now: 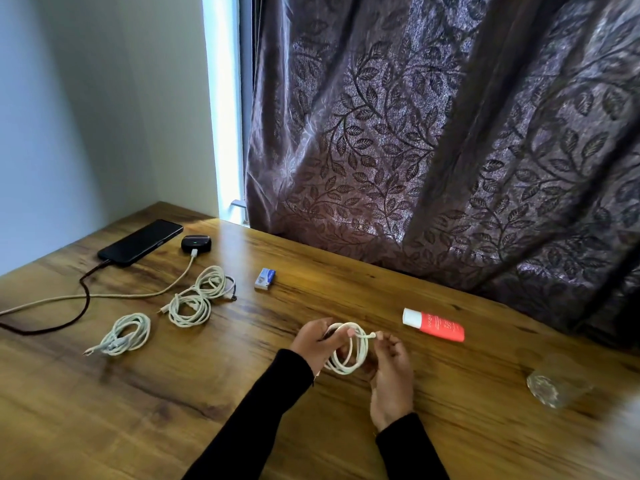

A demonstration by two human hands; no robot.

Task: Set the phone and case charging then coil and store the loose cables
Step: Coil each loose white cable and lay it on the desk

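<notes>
1. Your left hand (317,341) grips the white cable coil (348,351) above the desk (346,278); your right hand (389,362) pinches its plug end.
2. It looks light, springy and likely to unwind.
3. Pinch across all loops together.

1. Showing warm brown streaked grain: wooden table (346,292).
2. Hanging in dusky purple with a leaf-vine pattern: curtain (450,133).
3. Lying glossy black: phone (142,242), case (196,243).
4. Gleaming coral-red, white-capped: tube (434,324).
5. Looping off-white: coiled cable (349,348).
</notes>
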